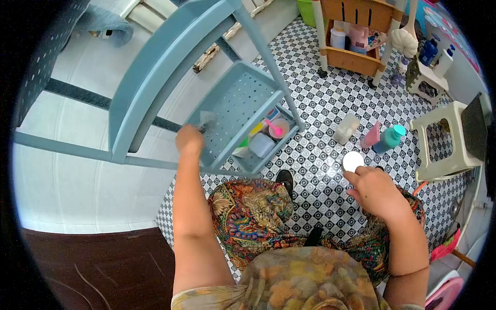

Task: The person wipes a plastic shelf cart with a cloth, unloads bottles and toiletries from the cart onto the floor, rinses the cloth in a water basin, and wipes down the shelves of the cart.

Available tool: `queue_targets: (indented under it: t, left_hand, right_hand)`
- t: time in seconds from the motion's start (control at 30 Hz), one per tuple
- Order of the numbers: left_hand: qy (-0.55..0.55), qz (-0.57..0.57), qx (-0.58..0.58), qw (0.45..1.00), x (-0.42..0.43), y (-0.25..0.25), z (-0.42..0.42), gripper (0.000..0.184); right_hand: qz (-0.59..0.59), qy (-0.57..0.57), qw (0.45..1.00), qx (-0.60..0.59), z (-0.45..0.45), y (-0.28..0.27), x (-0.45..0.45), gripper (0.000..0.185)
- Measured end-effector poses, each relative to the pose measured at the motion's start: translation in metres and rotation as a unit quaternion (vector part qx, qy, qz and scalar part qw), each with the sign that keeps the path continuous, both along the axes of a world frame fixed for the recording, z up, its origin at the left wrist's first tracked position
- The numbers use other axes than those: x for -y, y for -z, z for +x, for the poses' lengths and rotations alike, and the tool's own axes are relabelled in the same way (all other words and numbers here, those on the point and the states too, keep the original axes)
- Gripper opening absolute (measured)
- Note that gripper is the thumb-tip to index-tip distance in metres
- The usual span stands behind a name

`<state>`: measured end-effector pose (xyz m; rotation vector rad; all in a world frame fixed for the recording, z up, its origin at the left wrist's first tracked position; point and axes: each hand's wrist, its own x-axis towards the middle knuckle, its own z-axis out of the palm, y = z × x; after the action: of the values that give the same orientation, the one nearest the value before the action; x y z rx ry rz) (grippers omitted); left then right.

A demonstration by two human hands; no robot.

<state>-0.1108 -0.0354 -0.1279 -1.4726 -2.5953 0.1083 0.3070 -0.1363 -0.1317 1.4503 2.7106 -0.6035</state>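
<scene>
My left hand (190, 139) is closed at the left edge of the middle tier of a blue shelf rack (243, 95). A small see-through packet with a dark patch (207, 120) shows just beyond its fingers and seems pinched in them. My right hand (376, 190) is low over the tiled floor, fingers closed on the edge of a white round container (353, 161). Beyond it are a clear plastic container (346, 128), a pink tube (371, 135) and a teal bottle with a turquoise cap (388, 139).
The rack's bottom tier holds a pink scoop (274, 127) in a tub and a bluish box (262, 145). A cream stool (447, 137) stands at right. Further back is a brown wheeled rack (356, 62) with bottles. A dark brown mat (98, 268) lies at lower left.
</scene>
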Motion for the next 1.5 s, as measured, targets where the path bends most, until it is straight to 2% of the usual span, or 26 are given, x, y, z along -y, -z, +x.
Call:
queue_targets:
  t: [0.07,0.13,0.27,0.33,0.37,0.43,0.53,0.9,1.27,1.4,1.47,1.5]
  left_hand:
    - [0.01,0.043,0.01,0.999,0.005,-0.004,0.002,0.018]
    - [0.079,0.096,0.0,0.992,0.01,-0.006,0.0,0.019]
    - [0.114,0.125,0.043,0.985,0.013,-0.008,-0.009,0.019]
    - [0.089,0.14,0.271,0.948,0.012,-0.01,-0.009,0.018]
    - [0.09,0.14,0.271,0.948,0.013,-0.012,-0.007,0.018]
    - [0.076,0.156,0.391,0.904,0.017,-0.022,0.007,0.016]
    - [0.073,0.158,0.457,0.872,0.019,-0.026,0.008,0.017]
    - [0.113,0.148,0.533,0.825,0.027,-0.064,0.048,0.011]
    - [0.138,0.027,0.736,0.662,0.008,-0.043,0.097,0.005]
    - [0.126,0.014,0.751,0.649,-0.004,-0.023,0.122,0.004]
    - [0.115,-0.003,0.715,0.689,-0.012,-0.006,0.137,0.006]
    - [0.115,-0.01,0.719,0.685,-0.018,0.008,0.143,0.006]
  right_hand:
    - [-0.003,0.001,1.0,0.004,0.0,0.0,0.0,0.034]
    - [0.009,-0.012,1.0,0.006,0.0,0.002,0.001,0.033]
    - [0.013,-0.013,1.0,0.001,0.0,0.001,0.001,0.032]
    - [0.017,-0.013,1.0,0.001,0.001,0.002,0.002,0.031]
    - [0.016,-0.012,1.0,0.001,0.002,0.002,0.002,0.031]
    - [0.026,-0.007,0.999,-0.022,0.002,0.001,0.003,0.022]
    - [0.029,-0.004,0.999,-0.023,0.003,0.002,0.004,0.022]
    - [0.026,-0.002,0.999,-0.028,0.008,0.001,0.007,0.023]
    - [0.022,0.029,0.998,-0.048,0.018,0.006,0.011,0.021]
    - [0.026,0.034,0.998,-0.051,0.021,0.01,0.015,0.021]
    - [0.016,0.03,0.999,-0.041,0.02,0.01,0.016,0.021]
    - [0.011,0.036,0.999,-0.036,0.02,0.011,0.017,0.021]
